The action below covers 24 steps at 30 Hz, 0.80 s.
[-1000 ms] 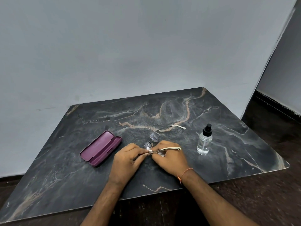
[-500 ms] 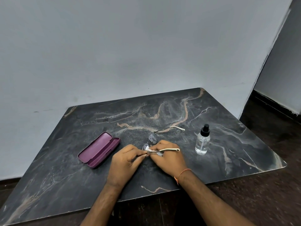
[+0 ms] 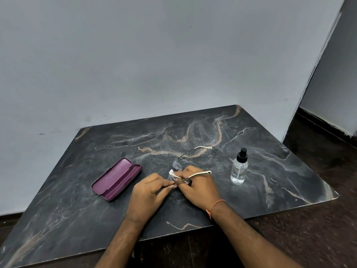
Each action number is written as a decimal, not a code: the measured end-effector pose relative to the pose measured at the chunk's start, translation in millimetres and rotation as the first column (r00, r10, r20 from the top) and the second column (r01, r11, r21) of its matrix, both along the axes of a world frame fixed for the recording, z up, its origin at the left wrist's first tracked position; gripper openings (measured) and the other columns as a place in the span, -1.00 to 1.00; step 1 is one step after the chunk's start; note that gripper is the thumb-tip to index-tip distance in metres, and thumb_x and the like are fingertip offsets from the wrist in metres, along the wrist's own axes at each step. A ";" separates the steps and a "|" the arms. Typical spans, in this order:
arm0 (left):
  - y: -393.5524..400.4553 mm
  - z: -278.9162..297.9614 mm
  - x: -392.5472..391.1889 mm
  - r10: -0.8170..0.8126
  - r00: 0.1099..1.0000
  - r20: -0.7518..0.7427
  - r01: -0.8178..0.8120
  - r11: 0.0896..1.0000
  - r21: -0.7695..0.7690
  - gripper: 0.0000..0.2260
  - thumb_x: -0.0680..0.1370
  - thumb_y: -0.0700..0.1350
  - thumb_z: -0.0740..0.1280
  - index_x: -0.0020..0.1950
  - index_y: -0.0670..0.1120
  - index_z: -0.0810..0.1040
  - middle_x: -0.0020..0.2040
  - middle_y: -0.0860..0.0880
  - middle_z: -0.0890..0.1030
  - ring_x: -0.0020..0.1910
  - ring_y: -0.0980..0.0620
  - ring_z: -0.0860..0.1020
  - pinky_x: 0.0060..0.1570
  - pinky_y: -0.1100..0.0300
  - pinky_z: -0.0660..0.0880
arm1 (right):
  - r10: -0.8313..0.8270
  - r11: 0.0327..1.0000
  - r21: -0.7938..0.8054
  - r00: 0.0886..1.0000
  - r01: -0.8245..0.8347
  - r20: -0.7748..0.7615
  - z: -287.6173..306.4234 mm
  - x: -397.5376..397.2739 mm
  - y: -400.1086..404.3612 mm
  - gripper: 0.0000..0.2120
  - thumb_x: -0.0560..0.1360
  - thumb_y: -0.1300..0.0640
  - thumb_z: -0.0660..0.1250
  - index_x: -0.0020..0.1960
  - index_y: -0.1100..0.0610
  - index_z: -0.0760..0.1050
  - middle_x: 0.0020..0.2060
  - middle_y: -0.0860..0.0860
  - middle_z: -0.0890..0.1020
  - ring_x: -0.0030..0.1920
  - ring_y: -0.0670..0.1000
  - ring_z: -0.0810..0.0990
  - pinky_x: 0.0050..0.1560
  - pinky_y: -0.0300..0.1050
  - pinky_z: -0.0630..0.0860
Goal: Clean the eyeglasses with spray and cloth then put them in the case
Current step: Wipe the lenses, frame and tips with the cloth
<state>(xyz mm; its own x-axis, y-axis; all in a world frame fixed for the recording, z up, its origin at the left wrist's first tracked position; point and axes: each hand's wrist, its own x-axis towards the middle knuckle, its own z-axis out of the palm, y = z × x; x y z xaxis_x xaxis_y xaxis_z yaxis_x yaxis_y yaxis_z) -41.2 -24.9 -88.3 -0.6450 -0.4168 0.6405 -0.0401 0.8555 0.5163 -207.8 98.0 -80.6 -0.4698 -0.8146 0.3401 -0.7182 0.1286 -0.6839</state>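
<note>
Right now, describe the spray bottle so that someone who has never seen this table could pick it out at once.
Start at the dark marble table against the grey wall and look to its right side, past both hands. There the spray bottle stands upright by itself, apart from the eyeglasses. It is the only clear, see-through thing with a black pump top; the case on the left is purple and lies open.

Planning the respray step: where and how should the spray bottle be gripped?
Grip the spray bottle around its clear round body, below the black nozzle, coming from its left side with the right hand. It stands upright and alone on the table, so the walls are free; the narrow cap gives less hold.
</note>
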 end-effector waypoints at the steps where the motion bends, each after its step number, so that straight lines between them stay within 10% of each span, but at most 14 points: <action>1: -0.2 0.0 0.0 0.000 1.000 -0.004 0.000 1.000 0.000 -0.92 0.55 -0.09 0.59 0.00 -0.07 0.84 -0.09 0.13 0.74 -0.10 0.28 0.70 -0.06 0.28 0.65 | 0.009 1.000 -0.011 0.999 -0.009 0.036 -0.2 -0.4 0.3 -0.73 0.61 -0.15 0.35 0.25 -0.22 0.72 -0.10 -0.18 0.63 -0.03 -0.13 0.62 0.04 -0.16 0.55; 24: -0.7 0.7 0.0 0.004 1.000 0.009 -0.004 1.000 -0.023 -0.92 0.55 -0.14 0.61 0.03 -0.07 0.85 -0.11 0.09 0.74 -0.14 0.20 0.71 -0.10 0.21 0.65 | 0.030 0.998 -0.062 0.975 -0.017 0.220 -3.4 -3.2 0.8 -0.83 0.46 0.03 0.48 0.01 -0.05 0.80 -0.16 -0.19 0.67 -0.11 -0.23 0.63 -0.04 -0.33 0.46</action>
<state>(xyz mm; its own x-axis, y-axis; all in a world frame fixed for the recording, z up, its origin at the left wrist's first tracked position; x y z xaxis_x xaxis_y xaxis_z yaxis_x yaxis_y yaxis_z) -41.2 -25.6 -87.6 -0.6490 -0.4046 0.6442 -0.0479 0.8669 0.4962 -211.0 98.9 -84.0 -0.5193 -0.8081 0.2781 -0.5512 0.0680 -0.8316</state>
